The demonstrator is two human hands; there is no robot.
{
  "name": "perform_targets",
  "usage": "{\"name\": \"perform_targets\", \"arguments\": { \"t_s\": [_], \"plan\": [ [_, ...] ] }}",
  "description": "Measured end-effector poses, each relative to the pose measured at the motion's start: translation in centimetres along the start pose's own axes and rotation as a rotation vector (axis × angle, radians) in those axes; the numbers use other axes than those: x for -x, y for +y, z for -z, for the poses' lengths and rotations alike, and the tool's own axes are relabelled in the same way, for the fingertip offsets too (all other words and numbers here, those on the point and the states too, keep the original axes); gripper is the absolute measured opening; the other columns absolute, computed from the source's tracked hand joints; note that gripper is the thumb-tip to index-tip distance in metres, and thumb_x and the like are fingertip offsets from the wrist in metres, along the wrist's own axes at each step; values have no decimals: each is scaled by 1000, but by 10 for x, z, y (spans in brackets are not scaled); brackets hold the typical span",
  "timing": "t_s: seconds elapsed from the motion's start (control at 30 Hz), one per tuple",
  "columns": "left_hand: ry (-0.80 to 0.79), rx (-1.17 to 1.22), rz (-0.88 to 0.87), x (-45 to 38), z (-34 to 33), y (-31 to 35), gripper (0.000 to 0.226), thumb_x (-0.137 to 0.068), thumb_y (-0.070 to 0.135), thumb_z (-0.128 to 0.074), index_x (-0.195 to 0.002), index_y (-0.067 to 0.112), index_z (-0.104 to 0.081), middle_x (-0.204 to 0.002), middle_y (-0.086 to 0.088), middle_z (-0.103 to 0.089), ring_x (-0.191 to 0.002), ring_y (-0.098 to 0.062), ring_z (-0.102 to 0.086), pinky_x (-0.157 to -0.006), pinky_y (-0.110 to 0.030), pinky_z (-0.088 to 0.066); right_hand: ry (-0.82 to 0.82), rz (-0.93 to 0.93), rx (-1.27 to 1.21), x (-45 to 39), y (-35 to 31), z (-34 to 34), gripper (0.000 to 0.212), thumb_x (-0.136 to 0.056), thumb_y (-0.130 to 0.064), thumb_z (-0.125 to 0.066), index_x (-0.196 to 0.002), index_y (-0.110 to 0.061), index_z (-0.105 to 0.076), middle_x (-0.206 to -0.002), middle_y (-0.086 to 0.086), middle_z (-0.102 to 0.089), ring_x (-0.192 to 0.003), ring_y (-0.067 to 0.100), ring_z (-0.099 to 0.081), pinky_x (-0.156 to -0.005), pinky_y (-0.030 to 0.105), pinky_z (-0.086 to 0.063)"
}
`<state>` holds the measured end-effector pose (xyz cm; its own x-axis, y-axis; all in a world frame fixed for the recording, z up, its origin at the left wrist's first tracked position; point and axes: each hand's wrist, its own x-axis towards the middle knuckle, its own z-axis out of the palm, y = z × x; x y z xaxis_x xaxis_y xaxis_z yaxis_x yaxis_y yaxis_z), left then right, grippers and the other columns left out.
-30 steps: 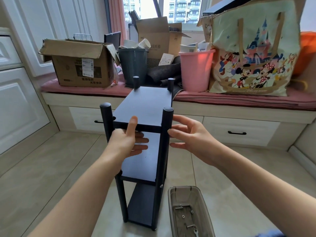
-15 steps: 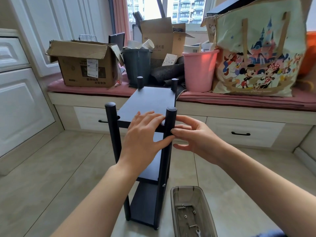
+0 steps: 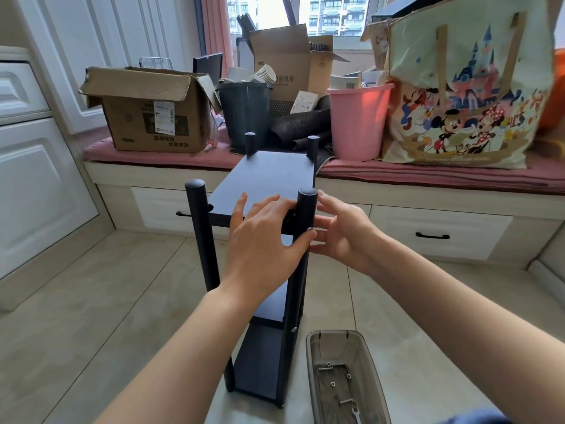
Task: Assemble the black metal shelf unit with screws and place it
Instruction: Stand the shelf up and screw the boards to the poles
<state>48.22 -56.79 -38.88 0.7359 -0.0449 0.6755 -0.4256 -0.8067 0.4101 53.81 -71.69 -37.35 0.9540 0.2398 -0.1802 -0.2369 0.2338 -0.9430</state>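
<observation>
The shelf (image 3: 269, 191) stands upright on the tile floor (image 3: 91, 301) at the centre of the frame, three dark matte boards between four round black posts with domed caps. Since a second ago my left hand (image 3: 263, 240) has come up from the front edge of the top board and moved right, so it now lies palm-down over that board's near right corner, fingers spread, thumb pressed against the near right post (image 3: 304, 215). My right hand (image 3: 342, 231) has closed in from the right and now touches the same post, fingers loosely curled toward it; whether it pinches a screw I cannot tell. I read this as both hands converging on the last top joint, lining board and post up for fastening, so the frame looks nearly complete, with placing still to come. A small bright screw head (image 3: 294, 329) shows lower on that post. At the lower right sits a translucent grey tray (image 3: 315, 377) with a few loose screws (image 3: 333, 384) and a small wrench. Behind, across the upper frame, a pink cushioned bench (image 3: 428, 175) carries a creased cardboard box (image 3: 149, 114), a dark bin, a glossy pink bucket (image 3: 357, 123) and a printed tote.
</observation>
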Motion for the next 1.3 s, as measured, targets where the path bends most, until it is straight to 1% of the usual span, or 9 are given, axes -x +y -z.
{"name": "perform_targets", "arguments": {
  "t_s": [0.13,0.27,0.37,0.47,0.53,0.67,1.03,1.17,1.3],
  "plan": [
    [14,-9,-6,-3,0,2,32,-86,35,-76,-113,21,-66,-107,4,-73,-119,-18,-62,-125,-40,-3,-27,36,-29,-9,2,-11,33,-97,-25,-59,-117,1,-63,-93,19,-71,-88,36,-67,-91,55,-53],
    [-11,0,24,-7,1,4,29,-87,34,-74,-112,23,-65,-104,8,-72,-110,-15,-65,-125,-37,1,-96,42,-49,-9,2,-11,16,-96,-15,-58,-104,-1,-62,-82,15,-72,-69,28,-71,-64,39,-60],
    [-48,-5,37,-8,2,5,30,-88,36,-73,-113,23,-62,-103,10,-72,-102,-14,-68,-126,-38,0,-123,50,-51,-10,1,-9,12,-95,-13,-59,-97,-2,-63,-78,14,-72,-66,26,-72,-61,38,-60],
    [-81,-17,35,-8,5,5,33,-90,38,-71,-116,22,-60,-109,7,-73,-112,-15,-65,-126,-38,1,-134,61,-30,-9,1,-9,11,-95,-13,-60,-97,-2,-63,-77,13,-72,-66,25,-71,-62,38,-60],
    [-117,-31,35,-8,7,5,37,-91,40,-68,-121,22,-57,-125,2,-68,-135,-16,-51,-125,-38,4,-140,64,-23,-8,1,-10,16,-96,-15,-60,-105,-2,-61,-77,10,-71,-71,27,-70,-70,42,-59],
    [-206,-123,10,-10,10,2,55,-96,50,-56,-144,24,-46,-160,0,-36,-153,-12,-20,-125,-38,8,-133,48,4,-8,2,-11,44,-97,-18,-59,-133,4,-47,-83,12,-64,-76,28,-64,-87,51,-54],
    [-224,-180,-27,-8,8,-3,58,-99,53,-49,-151,29,-42,-157,10,-40,-150,-11,-26,-120,-33,-8,-96,14,21,-4,10,15,33,-100,-30,-55,-115,-4,-67,-103,13,-75,-89,28,-74,-69,33,-59],
    [-231,-189,-20,-8,8,-2,56,-99,52,-49,-149,27,-46,-156,9,-41,-150,-12,-27,-120,-32,-10,-36,-15,53,2,12,42,30,-102,-23,-52,-118,1,-62,-106,15,-74,-95,32,-73,-83,42,-59],
    [-229,-192,-8,-9,7,3,54,-99,50,-51,-148,27,-48,-156,9,-42,-149,-12,-28,-119,-32,-11,-17,-61,164,4,21,66,23,-100,-17,-56,-113,0,-64,-102,15,-75,-94,32,-73,-80,39,-61]
  ]
}}
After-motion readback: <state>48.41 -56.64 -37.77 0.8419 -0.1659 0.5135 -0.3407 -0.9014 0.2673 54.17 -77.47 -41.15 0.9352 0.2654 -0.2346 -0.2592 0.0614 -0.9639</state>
